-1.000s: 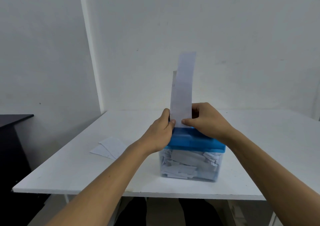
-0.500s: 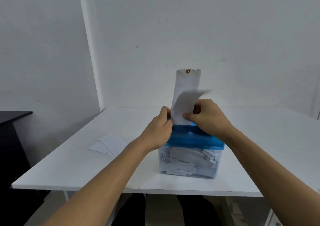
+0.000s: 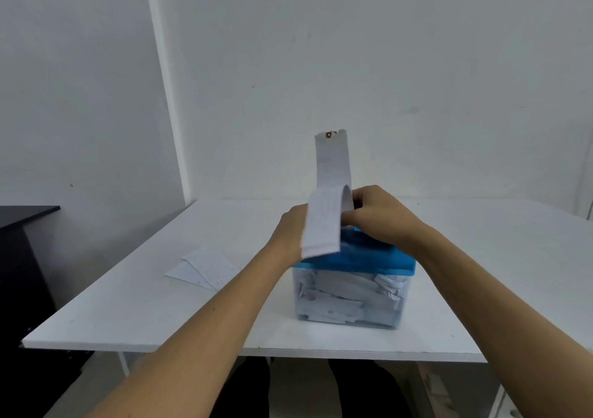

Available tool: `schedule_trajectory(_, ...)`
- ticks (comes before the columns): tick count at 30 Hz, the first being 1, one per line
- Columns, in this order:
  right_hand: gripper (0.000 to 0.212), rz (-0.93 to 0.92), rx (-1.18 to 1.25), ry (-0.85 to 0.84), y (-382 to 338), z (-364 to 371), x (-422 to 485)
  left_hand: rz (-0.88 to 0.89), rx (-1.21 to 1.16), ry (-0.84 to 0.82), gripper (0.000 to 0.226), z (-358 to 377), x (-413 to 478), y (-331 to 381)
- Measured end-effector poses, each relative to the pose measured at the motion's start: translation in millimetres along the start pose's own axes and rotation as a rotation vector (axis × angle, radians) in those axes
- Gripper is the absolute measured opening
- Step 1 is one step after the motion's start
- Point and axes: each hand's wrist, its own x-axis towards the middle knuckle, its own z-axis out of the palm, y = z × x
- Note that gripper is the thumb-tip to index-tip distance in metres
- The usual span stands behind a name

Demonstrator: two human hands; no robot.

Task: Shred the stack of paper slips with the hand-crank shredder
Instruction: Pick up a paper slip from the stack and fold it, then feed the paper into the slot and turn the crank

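Right hand (image 3: 382, 218) pinches bent slip (image 3: 322, 225) near its base, on top of the blue shredder (image 3: 369, 257) just under both hands. Bent slip droops over left hand (image 3: 290, 225); its fingers are hidden, so grip can't be told. Upright slip (image 3: 332, 160) stands just behind. Spare slips (image 3: 205, 268) lie on desk (image 3: 160, 315), left of left hand.

Open tabletop (image 3: 481, 273) right of shredder (image 3: 353, 260), loose slips (image 3: 205, 268) (overlapping) lying left, wall (image 3: 417, 80) behind
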Motion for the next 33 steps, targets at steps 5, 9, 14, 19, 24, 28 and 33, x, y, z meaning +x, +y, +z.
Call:
schedule_trajectory(5,0.018,0.033,-0.014,-0.004,-2.9,-0.7,0.6,-0.076,0.064,0.157,0.049,10.1,7.0,5.7)
schedule_trajectory(9,0.029,0.030,0.017,0.043,-0.7,0.9,4.5,0.002,0.088,0.180,0.046,10.0,5.8,1.1)
schedule_trajectory(14,0.029,0.053,0.064,0.105,2.2,1.2,7.4,0.010,0.064,0.167,0.040,11.4,5.1,0.8)
schedule_trajectory(19,0.027,0.069,0.059,0.130,0.1,0.7,6.4,0.024,-0.013,0.129,0.021,9.2,3.9,-3.8)
schedule_trajectory(24,0.030,0.061,0.099,0.110,-0.7,-10.6,8.4,0.035,0.019,0.128,0.027,7.7,2.4,-2.9)
schedule_trajectory(28,0.045,-0.084,-0.020,0.318,20.8,-47.1,-13.2,0.033,0.029,0.143,0.021,6.4,3.5,-5.0)
schedule_trajectory(33,0.088,-0.055,-0.399,0.041,75.8,-37.4,-68.8,0.038,0.143,0.148,0.023,10.4,3.8,-9.1)
